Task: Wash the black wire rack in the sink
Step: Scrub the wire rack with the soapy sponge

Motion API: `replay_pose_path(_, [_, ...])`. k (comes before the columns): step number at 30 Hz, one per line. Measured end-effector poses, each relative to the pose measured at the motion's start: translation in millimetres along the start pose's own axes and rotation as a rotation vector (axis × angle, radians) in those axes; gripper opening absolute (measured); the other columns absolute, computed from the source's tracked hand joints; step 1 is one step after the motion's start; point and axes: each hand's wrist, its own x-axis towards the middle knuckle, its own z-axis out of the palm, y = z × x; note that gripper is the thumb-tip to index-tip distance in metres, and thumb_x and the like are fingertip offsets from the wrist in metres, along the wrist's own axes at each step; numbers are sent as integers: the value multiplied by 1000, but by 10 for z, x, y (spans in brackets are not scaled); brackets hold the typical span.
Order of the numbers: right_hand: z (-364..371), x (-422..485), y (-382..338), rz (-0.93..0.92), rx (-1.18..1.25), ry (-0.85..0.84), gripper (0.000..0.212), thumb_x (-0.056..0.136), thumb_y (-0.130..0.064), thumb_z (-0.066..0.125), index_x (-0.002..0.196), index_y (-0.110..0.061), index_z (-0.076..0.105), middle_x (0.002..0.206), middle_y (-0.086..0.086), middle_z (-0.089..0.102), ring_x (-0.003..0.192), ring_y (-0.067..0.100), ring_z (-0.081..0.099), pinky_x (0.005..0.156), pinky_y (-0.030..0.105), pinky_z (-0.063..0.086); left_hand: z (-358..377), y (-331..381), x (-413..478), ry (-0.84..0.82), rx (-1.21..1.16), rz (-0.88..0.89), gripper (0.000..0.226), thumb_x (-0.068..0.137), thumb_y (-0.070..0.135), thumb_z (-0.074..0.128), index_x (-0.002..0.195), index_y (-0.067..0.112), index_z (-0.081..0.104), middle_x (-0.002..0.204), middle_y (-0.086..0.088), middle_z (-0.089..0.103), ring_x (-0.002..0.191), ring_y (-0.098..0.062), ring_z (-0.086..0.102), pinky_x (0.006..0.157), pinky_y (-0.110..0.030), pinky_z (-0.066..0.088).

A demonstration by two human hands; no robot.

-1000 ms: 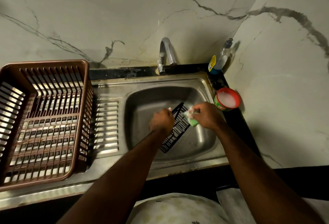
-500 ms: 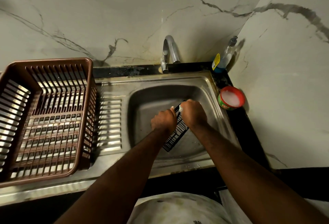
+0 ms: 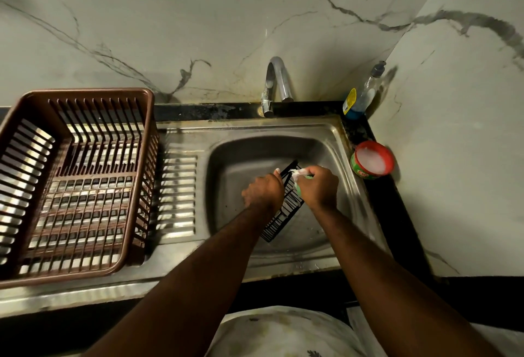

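Down in the steel sink (image 3: 226, 158), I held the black wire rack (image 3: 283, 220) tipped up on edge, probably so suds could drop into the basin and the wires faced my scrubbing hand. My left hand (image 3: 263, 193) was clenched around its upper rim to steady it. My right hand (image 3: 317, 186) gripped what looked like a soapy green sponge (image 3: 299, 190), fingers curled tight, pressing it against the rack's top wires.

The person wears a pale, faintly dark-speckled garment (image 3: 283, 334), seen well back from the fingers (image 3: 316, 175), between the bare left forearm (image 3: 198, 271) and right forearm (image 3: 382, 257).
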Motion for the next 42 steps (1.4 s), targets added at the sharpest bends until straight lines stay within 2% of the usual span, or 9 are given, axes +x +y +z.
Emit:
replay_pose_path(5, [-151,-34,165,-29,-30,-97,17,84,-28,78,91,-13,78,91,-2,77,82,9,69,69,13,48,20,-22,-9,0,-26,2,70,107,54,6,110,14,64,111,-14,70,100,-35,66,94,-51,51])
replay_pose_path(10, [-238,14,270,-76,-196,-250,27,81,-25,81,104,-11,77,100,4,77,87,17,71,75,22,53,-8,1,-46,-11,-14,13,69,108,52,7,109,13,64,109,-13,69,96,-31,64,96,-51,49])
replay_pose_path(16, [-185,17,71,-131,-403,-229,17,87,-20,74,103,-15,77,100,9,76,90,25,72,73,28,58,-31,17,-69,-18,11,7,68,108,50,8,109,12,64,108,-13,69,89,-28,60,95,-48,48])
replay_pose_path(24, [-351,43,-49,-160,-391,-189,14,93,-20,66,87,-12,76,82,6,74,62,12,61,49,12,31,-15,-16,-34,4,35,42,68,108,50,8,108,13,65,113,-15,69,102,-34,64,95,-48,44])
replay_pose_path(27, [-347,120,-183,-272,-260,-133,20,94,-9,60,105,-6,76,103,10,73,88,21,69,67,12,42,-12,-16,-25,0,41,63,66,108,49,10,107,13,65,111,-15,69,101,-35,64,95,-49,46])
replay_pose_path(30, [-156,122,-248,-365,-308,-249,23,97,-13,57,111,-3,72,115,10,58,98,22,60,79,18,42,-31,-10,-38,-3,94,83,51,108,41,20,109,13,64,111,-13,69,100,-36,65,92,-48,49])
replay_pose_path(35, [-1,49,-277,-349,-428,-279,23,97,-18,54,107,-11,74,110,8,64,99,25,63,81,32,50,-37,-30,-33,0,111,83,52,108,39,18,106,14,64,108,-13,70,97,-34,65,90,-47,49])
replay_pose_path(38, [-69,151,-307,-274,-457,-210,20,94,-10,56,99,-13,74,100,9,68,91,29,66,74,33,54,-32,4,-28,-12,80,58,64,108,46,10,105,14,65,107,-13,70,98,-33,65,93,-48,46])
replay_pose_path(42, [-97,142,-279,-220,-435,-208,16,95,-17,60,99,-11,74,95,11,74,89,29,70,70,29,52,-18,-10,-12,-10,69,42,66,108,48,8,102,14,65,106,-13,70,97,-32,65,94,-49,45])
